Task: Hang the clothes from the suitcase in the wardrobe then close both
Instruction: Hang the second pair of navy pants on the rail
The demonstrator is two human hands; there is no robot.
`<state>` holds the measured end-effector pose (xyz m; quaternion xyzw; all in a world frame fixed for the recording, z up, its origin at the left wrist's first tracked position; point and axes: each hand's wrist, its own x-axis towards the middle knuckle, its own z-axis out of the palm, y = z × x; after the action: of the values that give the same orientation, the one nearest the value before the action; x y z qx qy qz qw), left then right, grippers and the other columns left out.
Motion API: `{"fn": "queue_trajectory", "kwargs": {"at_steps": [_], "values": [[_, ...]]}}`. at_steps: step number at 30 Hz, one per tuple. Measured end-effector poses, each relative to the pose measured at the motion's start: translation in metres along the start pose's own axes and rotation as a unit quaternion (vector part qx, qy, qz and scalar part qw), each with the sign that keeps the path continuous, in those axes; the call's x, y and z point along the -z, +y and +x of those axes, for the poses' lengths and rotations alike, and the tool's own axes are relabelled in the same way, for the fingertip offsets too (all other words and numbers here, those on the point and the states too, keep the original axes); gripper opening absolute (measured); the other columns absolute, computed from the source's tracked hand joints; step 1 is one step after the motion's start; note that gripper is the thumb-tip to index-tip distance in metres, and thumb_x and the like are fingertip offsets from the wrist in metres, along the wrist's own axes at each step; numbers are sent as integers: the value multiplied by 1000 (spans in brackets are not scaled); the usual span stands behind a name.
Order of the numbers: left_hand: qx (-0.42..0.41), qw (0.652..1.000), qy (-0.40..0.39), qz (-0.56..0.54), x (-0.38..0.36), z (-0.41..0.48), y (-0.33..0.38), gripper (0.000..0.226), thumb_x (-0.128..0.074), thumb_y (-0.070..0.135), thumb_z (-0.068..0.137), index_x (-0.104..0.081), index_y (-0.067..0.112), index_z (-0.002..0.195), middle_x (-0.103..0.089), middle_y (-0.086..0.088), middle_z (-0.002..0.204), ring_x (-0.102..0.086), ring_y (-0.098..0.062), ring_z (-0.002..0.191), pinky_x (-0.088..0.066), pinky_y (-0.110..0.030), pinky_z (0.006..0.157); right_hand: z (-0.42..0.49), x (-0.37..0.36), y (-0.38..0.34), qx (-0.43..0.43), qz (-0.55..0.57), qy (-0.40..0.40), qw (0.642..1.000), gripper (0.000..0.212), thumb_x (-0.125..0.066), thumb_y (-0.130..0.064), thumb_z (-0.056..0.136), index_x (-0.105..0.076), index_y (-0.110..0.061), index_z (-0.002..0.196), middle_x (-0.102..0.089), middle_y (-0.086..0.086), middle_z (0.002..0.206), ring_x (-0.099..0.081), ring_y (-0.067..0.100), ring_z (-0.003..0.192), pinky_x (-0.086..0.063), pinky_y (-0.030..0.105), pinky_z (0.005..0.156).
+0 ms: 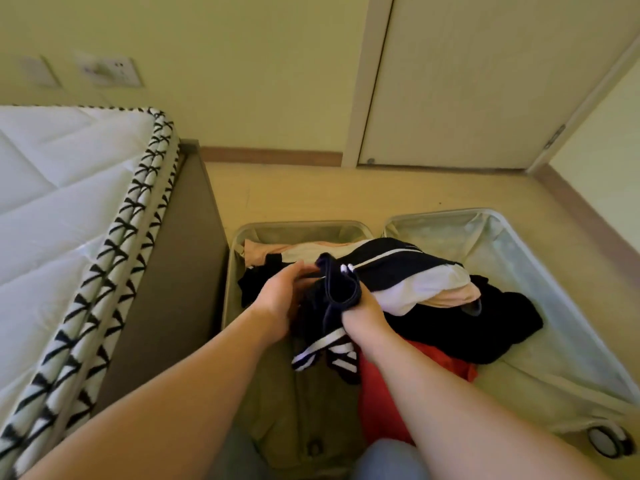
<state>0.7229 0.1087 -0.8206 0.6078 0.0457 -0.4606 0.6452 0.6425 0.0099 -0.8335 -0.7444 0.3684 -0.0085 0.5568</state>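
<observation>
From the head camera, the step in hand looks like picking the first piece out of the suitcase (561, 306), which lies open in two halves on the floor (311, 188), still heaped with clothes. The right hand (363, 320) has its fingers curled round a bunched navy garment (341, 292) with white stripes, lifted a little above the pile. The left hand (282, 299) reaches to the garment's edge with fingers mostly extended; whether it pinches the cloth or only touches it cannot be told. Under and around the garment lie a black piece (502, 327), a red one (398, 386), pale pink and white ones near the far side, and an olive one (311, 410) nearest the person. The next move probably calls for shaking the navy garment loose from the heap, finding its shoulders or waistband, and carrying it to the wardrobe, which is not in view; no hanger is in view either. The floor is pale and smooth. A bed (69, 188) with a white quilted mattress stands just beside the suitcase on the left, and a closed door (467, 81) faces it in the far wall.
</observation>
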Motion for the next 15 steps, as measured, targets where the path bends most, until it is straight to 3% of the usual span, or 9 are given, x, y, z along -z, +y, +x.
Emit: {"fn": "queue_trajectory", "kwargs": {"at_steps": [1,2,4,6,8,9,11,13,15], "values": [[-27,1000,12,8,-1,-1,4,23,-42,23,99,-59,16,114,-66,-7,100,-61,-24,90,-51,-33,75,3,6,-10,8,23,26,999,24,-46,-17,96,-55,-21,118,-61,4,109,-57,25,107,-44,39,97],[-69,992,28,101,-1,4,3,21,-42,13,99,-52,16,117,-63,-7,105,-60,-22,91,-52,-30,76,1,12,-26,14,27,56,998,23,-48,-23,95,-55,-22,117,-62,3,108,-57,26,107,-44,41,98],[-138,945,12,298,-2,5,0,38,-47,1,95,-40,16,129,-56,-8,120,-55,-21,104,-48,-20,86,5,29,-57,61,42,97,993,28,-52,-17,91,-55,-17,119,-63,7,107,-59,28,104,-45,45,96],[-184,912,-39,365,-14,-3,4,56,-61,-2,87,-37,12,136,-53,-4,121,-51,-15,109,-45,-10,84,1,42,-86,117,125,103,980,22,-53,-10,92,-57,-9,113,-62,7,95,-59,25,94,-49,41,90],[-211,920,-69,324,-29,-16,15,43,-61,3,89,-46,14,127,-57,-3,112,-55,-13,98,-46,-10,78,-10,54,-115,145,211,112,960,7,-53,-8,92,-60,-11,91,-59,0,75,-57,19,75,-48,33,74],[-213,931,-55,291,-39,-23,25,28,-55,9,93,-51,16,121,-59,-4,108,-57,-14,91,-47,-15,78,-15,60,-129,145,253,125,948,12,-55,-9,90,-59,-13,80,-57,-3,64,-54,17,65,-45,30,66],[-220,933,-12,285,-52,-25,45,19,-48,18,97,-58,16,114,-64,-8,107,-61,-21,92,-49,-30,90,-20,73,-147,144,308,140,930,18,-58,-12,87,-57,-16,69,-55,-3,57,-52,16,57,-40,26,58],[-234,935,-15,265,-60,-29,61,16,-50,23,95,-60,13,102,-65,-13,103,-61,-27,96,-47,-44,97,-23,84,-152,155,356,143,910,14,-58,-14,89,-58,-16,74,-58,1,64,-54,18,62,-43,27,60],[-240,953,-19,183,-67,-41,80,15,-45,20,97,-55,14,88,-61,-15,96,-58,-26,91,-48,-41,89,-22,90,-149,152,396,117,898,10,-58,-22,90,-62,-13,93,-67,5,80,-63,22,74,-50,31,71]]}}
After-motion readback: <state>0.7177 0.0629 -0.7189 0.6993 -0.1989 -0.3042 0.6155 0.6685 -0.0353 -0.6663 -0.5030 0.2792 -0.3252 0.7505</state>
